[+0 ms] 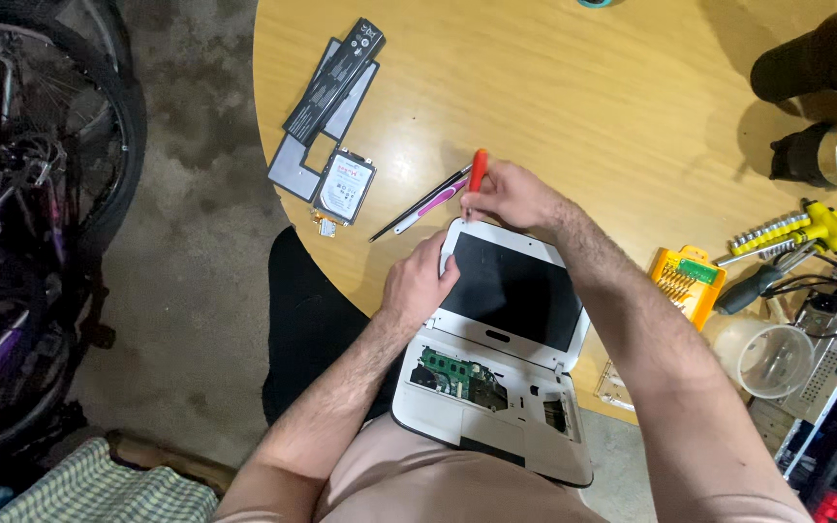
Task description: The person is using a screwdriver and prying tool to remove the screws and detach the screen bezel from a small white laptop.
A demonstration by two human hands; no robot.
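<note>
While the left hand (417, 286) presses flat on the laptop (496, 363) w/ fingers curled over the left edge of its dark screen (512, 291), the right hand (513, 197) is closed round an orange-handled screwdriver (477, 174), tip down at the screen's top left corner. Laptop is white, opened up, half on the table (573, 107), half on the person's lap; base has covers off, green board (449, 366) showing, just below the left wrist. Just left of the screwdriver grip: tweezers (418, 205) & a pink-handled tool (433, 205). Further left, a hard drive (345, 185) and a black battery (334, 79). Well right of the right forearm: orange bit case (688, 284), clear cup (762, 356).
</note>
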